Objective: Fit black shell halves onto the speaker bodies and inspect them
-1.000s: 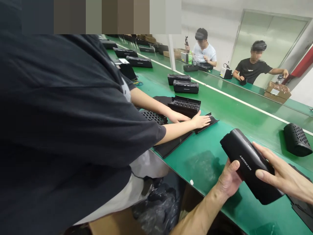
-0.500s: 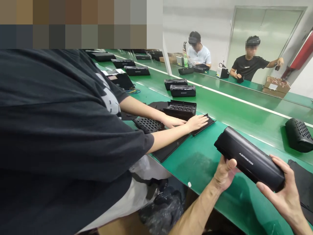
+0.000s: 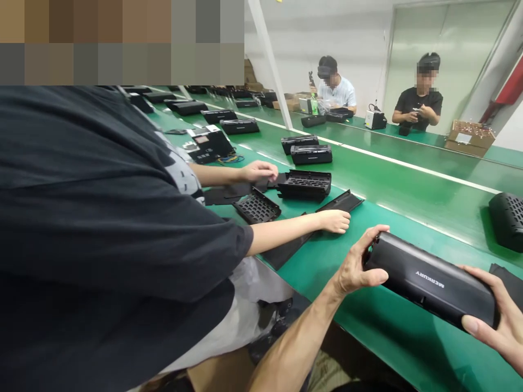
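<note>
Left hand (image 3: 357,267) wraps the near end of the black speaker body (image 3: 429,280) while the right hand (image 3: 496,321) cups the far end, and the piece hangs level just above the green counter (image 3: 388,179). Its shell looks closed and whole, lettering showing, so I judge this unit put together. Beside it a co-worker's hand (image 3: 335,220) rests by a flat black panel (image 3: 343,201), with open grille shells (image 3: 305,184) lying unjoined.

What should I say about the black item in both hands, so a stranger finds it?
At the near edge of the long green conveyor table, left hand and right hand hold a long black plastic casing. Unlike the perforated black shells nearby, it is smooth and bears white MERCURY lettering.
</note>
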A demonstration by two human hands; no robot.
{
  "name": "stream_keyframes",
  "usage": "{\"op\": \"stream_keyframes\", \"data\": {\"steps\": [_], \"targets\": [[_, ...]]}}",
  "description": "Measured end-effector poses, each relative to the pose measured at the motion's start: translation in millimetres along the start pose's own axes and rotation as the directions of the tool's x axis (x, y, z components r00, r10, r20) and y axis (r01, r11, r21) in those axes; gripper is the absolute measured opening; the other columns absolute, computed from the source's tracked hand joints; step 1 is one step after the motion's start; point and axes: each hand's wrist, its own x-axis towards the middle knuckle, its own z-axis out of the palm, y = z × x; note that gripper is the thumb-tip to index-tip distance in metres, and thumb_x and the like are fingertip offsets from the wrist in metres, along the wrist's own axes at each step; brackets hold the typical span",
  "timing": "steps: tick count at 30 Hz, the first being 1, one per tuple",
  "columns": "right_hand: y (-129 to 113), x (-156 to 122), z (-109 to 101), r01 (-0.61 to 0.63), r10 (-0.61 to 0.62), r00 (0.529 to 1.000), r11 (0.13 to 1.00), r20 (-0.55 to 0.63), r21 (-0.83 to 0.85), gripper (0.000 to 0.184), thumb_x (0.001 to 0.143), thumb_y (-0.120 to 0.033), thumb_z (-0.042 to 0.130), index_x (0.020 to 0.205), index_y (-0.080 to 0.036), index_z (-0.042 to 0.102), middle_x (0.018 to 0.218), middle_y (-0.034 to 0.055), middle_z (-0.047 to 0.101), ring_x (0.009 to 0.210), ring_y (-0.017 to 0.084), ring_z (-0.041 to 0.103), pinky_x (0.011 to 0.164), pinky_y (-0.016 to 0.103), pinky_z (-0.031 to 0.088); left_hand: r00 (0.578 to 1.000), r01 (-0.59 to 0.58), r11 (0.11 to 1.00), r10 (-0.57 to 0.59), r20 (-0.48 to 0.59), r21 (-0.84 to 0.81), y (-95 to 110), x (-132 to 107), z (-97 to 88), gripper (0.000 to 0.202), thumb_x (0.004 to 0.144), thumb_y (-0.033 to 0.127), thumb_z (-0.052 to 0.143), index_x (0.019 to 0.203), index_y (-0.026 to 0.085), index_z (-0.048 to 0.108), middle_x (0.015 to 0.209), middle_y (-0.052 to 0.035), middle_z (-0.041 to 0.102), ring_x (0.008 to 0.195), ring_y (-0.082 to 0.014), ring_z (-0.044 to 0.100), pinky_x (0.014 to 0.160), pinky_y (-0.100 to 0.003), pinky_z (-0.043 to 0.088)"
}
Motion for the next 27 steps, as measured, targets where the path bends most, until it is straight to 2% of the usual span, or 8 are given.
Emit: {"op": "stream_keyframes", "data": {"steps": [2, 6, 10, 12, 16, 19, 22, 27], "targets": [[-3, 2, -5, 0.010, -0.009, 1.000, 0.996, -0.015, 0.092, 0.081, 0.085, -0.070, 0.075, 0.154, -0.036, 0.049, 0.153, 0.0120, 0.060, 0.137, 0.045, 0.059, 0.106, 0.051, 0.054, 0.997, -0.023, 0.994, 0.015, -0.080, -0.103, -9, -4, 5.9, 0.084, 0.061, 0.043, 0.091, 0.140, 0.027, 0.067, 0.133, -0.0083, 0.068, 0.118, -0.0375, 0.063, 0.105, -0.046, 0.050], [3, 2, 19, 0.122, -0.090, 0.990, 0.935, -0.109, 0.334, 0.115, 0.083, -0.090, 0.058, 0.173, -0.044, 0.004, 0.177, 0.0114, 0.029, 0.152, 0.050, 0.044, 0.107, 0.064, 0.053, 0.950, -0.077, 0.870, -0.084, -0.301, -0.487, -33, -9, 39.9, 0.082, 0.067, 0.048, 0.083, 0.143, 0.027, 0.062, 0.124, -0.0073, 0.074, 0.121, -0.0376, 0.065, 0.110, -0.051, 0.049], [19, 14, 64, 0.146, -0.146, 0.989, 0.989, -0.023, 0.011, 0.089, 0.085, -0.082, 0.065, 0.160, -0.037, 0.050, 0.151, 0.0127, 0.063, 0.144, 0.051, 0.051, 0.118, 0.075, 0.038, 0.955, 0.094, 0.692, -0.266, -0.132, -0.715, -54, -18, 82.5, 0.088, 0.078, 0.066, 0.069, 0.157, 0.031, 0.049, 0.141, -0.0098, 0.071, 0.143, -0.0421, 0.054, 0.122, -0.061, 0.037], [21, 25, 64, 0.168, -0.169, 0.985, 0.984, -0.020, -0.060, 0.077, 0.083, -0.075, 0.071, 0.149, -0.038, 0.061, 0.133, 0.0100, 0.074, 0.132, 0.050, 0.060, 0.115, 0.076, 0.041, 0.951, 0.161, 0.748, -0.291, -0.101, -0.643, -53, -21, 83.3, 0.096, 0.077, 0.067, 0.075, 0.161, 0.033, 0.043, 0.160, -0.0109, 0.057, 0.155, -0.0418, 0.040, 0.126, -0.061, 0.032], [4, 41, 29, 0.256, -0.263, 0.964, 0.957, -0.039, -0.136, 0.090, 0.079, -0.047, 0.084, 0.161, -0.038, 0.047, 0.142, 0.0092, 0.067, 0.129, 0.044, 0.062, 0.110, 0.067, 0.048, 0.974, 0.048, 0.956, -0.109, -0.199, -0.289, -25, -23, 47.7, 0.118, 0.065, 0.062, 0.095, 0.165, 0.039, 0.035, 0.179, -0.0107, 0.023, 0.162, -0.0450, 0.023, 0.123, -0.058, 0.038], [-17, 45, 13, 0.461, -0.462, 0.879, 0.765, 0.115, -0.451, 0.090, 0.078, -0.022, 0.077, 0.161, -0.035, 0.047, 0.143, 0.0145, 0.062, 0.129, 0.044, 0.059, 0.109, 0.066, 0.044, 0.992, 0.037, 0.998, -0.044, -0.117, -0.059, -8, -25, 30.8, 0.126, 0.054, 0.054, 0.103, 0.163, 0.039, 0.041, 0.176, -0.0103, 0.030, 0.158, -0.0474, 0.030, 0.124, -0.054, 0.040], [-27, 46, 11, 0.562, -0.499, 0.817, 0.571, 0.290, -0.598, 0.090, 0.076, -0.019, 0.077, 0.161, -0.030, 0.048, 0.138, 0.0186, 0.063, 0.125, 0.045, 0.059, 0.105, 0.068, 0.044, 0.982, 0.103, 0.994, -0.095, -0.166, 0.043, -10, -30, 32.1, 0.109, 0.062, 0.048, 0.098, 0.158, 0.031, 0.049, 0.160, -0.0128, 0.049, 0.142, -0.0443, 0.052, 0.118, -0.051, 0.046], [-7, 35, -2, 0.386, -0.342, 0.922, 0.851, 0.183, -0.355, 0.107, 0.081, -0.054, 0.086, 0.169, -0.037, 0.029, 0.169, 0.0129, 0.041, 0.154, 0.044, 0.039, 0.122, 0.065, 0.036, 0.959, 0.072, 0.997, -0.069, -0.274, 0.000, -19, -40, 27.6, 0.093, 0.069, 0.053, 0.088, 0.152, 0.031, 0.053, 0.152, -0.0096, 0.055, 0.129, -0.0393, 0.060, 0.109, -0.045, 0.050]]}}
